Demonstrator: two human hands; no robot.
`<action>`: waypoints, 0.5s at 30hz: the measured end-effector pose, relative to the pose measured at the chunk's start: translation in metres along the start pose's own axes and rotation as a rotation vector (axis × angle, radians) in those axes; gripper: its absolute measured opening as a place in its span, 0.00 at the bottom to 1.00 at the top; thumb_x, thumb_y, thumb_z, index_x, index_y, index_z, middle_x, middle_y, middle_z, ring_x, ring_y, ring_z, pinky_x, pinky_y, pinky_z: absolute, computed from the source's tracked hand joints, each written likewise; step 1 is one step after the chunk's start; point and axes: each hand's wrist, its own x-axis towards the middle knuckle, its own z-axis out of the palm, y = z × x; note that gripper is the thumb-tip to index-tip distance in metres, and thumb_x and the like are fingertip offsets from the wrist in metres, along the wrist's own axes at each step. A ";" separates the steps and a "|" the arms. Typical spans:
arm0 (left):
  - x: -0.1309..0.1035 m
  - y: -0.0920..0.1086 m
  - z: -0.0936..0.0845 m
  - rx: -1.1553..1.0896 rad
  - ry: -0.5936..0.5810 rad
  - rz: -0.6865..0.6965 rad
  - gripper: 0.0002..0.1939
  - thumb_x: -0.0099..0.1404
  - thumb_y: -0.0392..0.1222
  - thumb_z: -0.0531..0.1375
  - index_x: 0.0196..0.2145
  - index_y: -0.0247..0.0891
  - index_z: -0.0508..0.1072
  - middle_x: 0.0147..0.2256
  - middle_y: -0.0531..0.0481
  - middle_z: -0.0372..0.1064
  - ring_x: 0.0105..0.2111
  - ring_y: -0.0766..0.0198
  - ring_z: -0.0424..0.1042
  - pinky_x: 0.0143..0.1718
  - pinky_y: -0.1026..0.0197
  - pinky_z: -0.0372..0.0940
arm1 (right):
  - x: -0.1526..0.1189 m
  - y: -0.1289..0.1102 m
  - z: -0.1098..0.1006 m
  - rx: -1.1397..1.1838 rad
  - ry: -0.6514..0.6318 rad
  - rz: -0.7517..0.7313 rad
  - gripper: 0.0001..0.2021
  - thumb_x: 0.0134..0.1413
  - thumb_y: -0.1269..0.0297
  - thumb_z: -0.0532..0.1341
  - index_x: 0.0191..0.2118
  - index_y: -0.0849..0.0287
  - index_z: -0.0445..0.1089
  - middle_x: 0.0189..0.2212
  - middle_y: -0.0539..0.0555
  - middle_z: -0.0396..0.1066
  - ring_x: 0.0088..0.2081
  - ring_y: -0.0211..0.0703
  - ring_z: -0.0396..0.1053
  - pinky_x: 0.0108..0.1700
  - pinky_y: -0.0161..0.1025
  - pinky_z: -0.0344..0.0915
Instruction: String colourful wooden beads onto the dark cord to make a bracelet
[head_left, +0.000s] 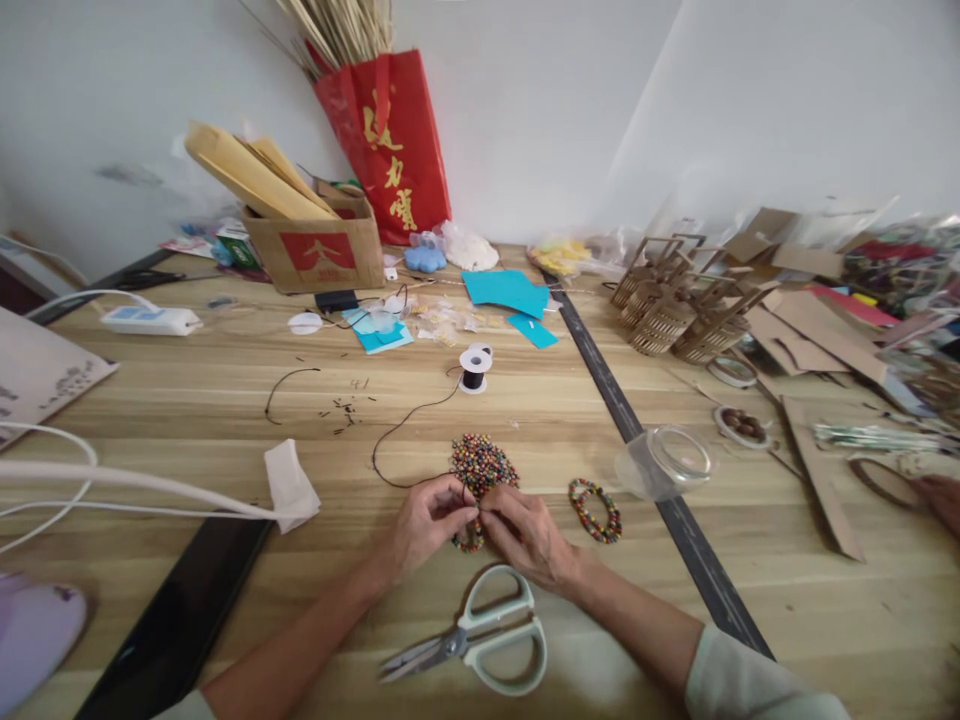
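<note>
My left hand [437,517] and my right hand [529,533] meet over the table, both pinching at the black cord [390,440] of a string of small coloured beads [469,540]. The strung beads hang just below my fingertips. Right behind my hands lies a heap of loose multicoloured beads [484,460]. The cord curves left and back to a white spool [474,370] wound with black. A beaded bracelet [595,510] rests to the right of my right hand. Scissors with pale green handles [480,635] lie in front of my hands. My fingers partly hide the cord ends.
A clear plastic jar [664,463] lies on its side at the right. Wooden baskets [675,310], a cardboard box [315,245] and a red bag [397,150] stand at the back. A black phone-like slab [187,610] lies left. Another person's hand [941,500] shows at the right edge.
</note>
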 end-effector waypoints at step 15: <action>0.003 -0.001 -0.004 -0.075 0.027 -0.036 0.18 0.45 0.47 0.73 0.27 0.34 0.71 0.26 0.52 0.70 0.29 0.66 0.68 0.35 0.63 0.64 | -0.001 -0.002 0.000 -0.012 -0.028 0.037 0.06 0.62 0.69 0.53 0.34 0.58 0.63 0.26 0.51 0.65 0.27 0.37 0.61 0.28 0.33 0.56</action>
